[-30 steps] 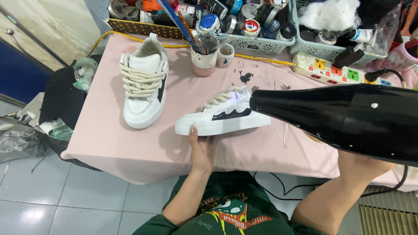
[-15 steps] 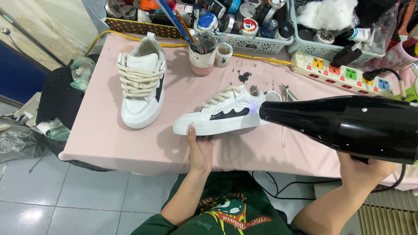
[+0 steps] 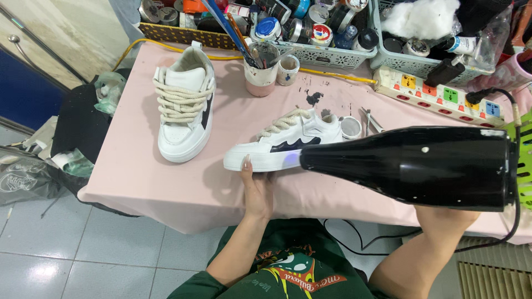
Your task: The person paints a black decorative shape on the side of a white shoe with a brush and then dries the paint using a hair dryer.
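My left hand [image 3: 256, 188] steadies a white sneaker [image 3: 277, 141] with a black side patch and thick cream laces, lying on its side near the front edge of the pink table [image 3: 138, 177]; the thumb presses on its sole. My right hand [image 3: 446, 217] grips a long black hair dryer [image 3: 410, 166] from below, mostly hidden behind it. The dryer's nozzle points left at the shoe's heel side, almost touching it. The matching sneaker [image 3: 184, 108] stands upright on the table to the left.
A cup of paint brushes [image 3: 260, 69] and a small jar [image 3: 288, 69] stand behind the shoes. Baskets of paint pots [image 3: 310, 33] line the back edge. A power strip [image 3: 443, 94] lies at back right, with a small round lid [image 3: 350, 127] and metal tool [image 3: 370, 120] nearby.
The dryer's nozzle has swung left and down along the shoe, from its tongue toward its side. My left hand and both sneakers stay put.
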